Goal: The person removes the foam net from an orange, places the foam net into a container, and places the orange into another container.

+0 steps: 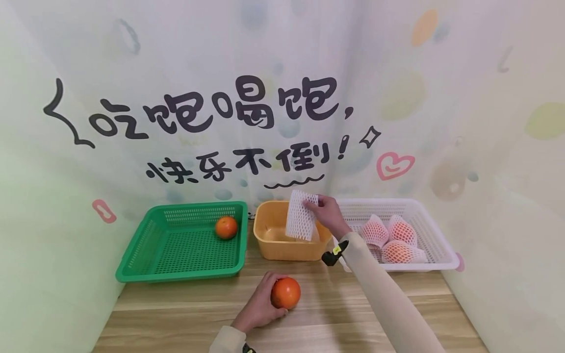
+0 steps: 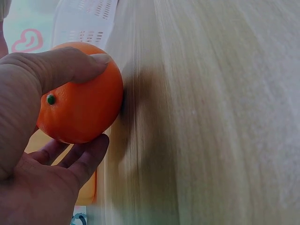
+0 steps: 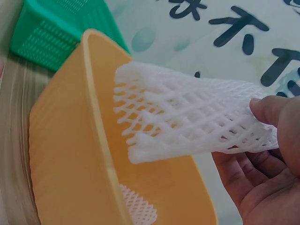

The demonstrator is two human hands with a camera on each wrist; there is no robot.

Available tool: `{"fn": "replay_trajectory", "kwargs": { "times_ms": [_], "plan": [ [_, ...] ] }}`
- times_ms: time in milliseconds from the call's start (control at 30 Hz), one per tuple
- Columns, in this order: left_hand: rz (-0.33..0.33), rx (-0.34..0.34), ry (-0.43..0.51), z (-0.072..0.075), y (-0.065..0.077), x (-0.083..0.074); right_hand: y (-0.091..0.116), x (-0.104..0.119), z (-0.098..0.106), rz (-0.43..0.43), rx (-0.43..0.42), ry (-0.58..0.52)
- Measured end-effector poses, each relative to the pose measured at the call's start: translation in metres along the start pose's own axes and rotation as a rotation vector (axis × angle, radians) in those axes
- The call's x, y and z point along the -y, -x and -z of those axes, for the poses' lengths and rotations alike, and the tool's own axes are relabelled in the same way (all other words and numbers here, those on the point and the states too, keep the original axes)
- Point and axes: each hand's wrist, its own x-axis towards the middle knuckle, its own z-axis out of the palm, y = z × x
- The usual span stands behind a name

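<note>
Near the front of the table, my left hand [image 1: 261, 305] grips a bare orange [image 1: 288, 293] from its left side. The left wrist view shows the thumb across the fruit, fingers around its other side, and a small green stem end [image 2: 50, 99]. Above the yellow bin [image 1: 282, 251], my right hand [image 1: 330, 215] pinches a white foam fruit net [image 1: 300, 218] between thumb and fingers. The net hangs as an empty, flattened tube, its lower end over the bin's opening. Inside the bin lies another white foam net [image 3: 139, 206], partly hidden by the wall.
To the left stands a green basket [image 1: 185, 272] with one bare orange [image 1: 226, 228] in it. A white basket [image 1: 423, 266] on the right holds several net-wrapped oranges [image 1: 400, 252]. Behind the containers rises a printed curtain [image 1: 273, 44].
</note>
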Motion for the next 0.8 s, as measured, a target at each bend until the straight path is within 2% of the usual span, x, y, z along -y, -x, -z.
{"fn": "replay_trajectory", "kwargs": {
  "times_ms": [233, 367, 500, 600, 800],
  "plan": [
    [0.011, 0.008, 0.010, 0.002, 0.001, -0.001, -0.017, -0.015, -0.009, -0.008, 0.040, 0.088],
    [0.008, 0.002, 0.005, 0.001, 0.000, -0.001, -0.022, -0.027, -0.010, 0.031, 0.071, 0.214],
    [0.018, 0.010, 0.013, 0.002, 0.000, -0.002, -0.019, -0.031, -0.007, 0.048, 0.064, 0.343],
    [0.028, 0.015, 0.022, 0.002, 0.000, -0.001, -0.015, -0.030, -0.002, 0.041, 0.044, 0.364],
    [0.040, 0.009, 0.023, 0.002, 0.000, 0.000, -0.009, -0.027, 0.006, 0.044, 0.044, 0.336]
  ]
}}
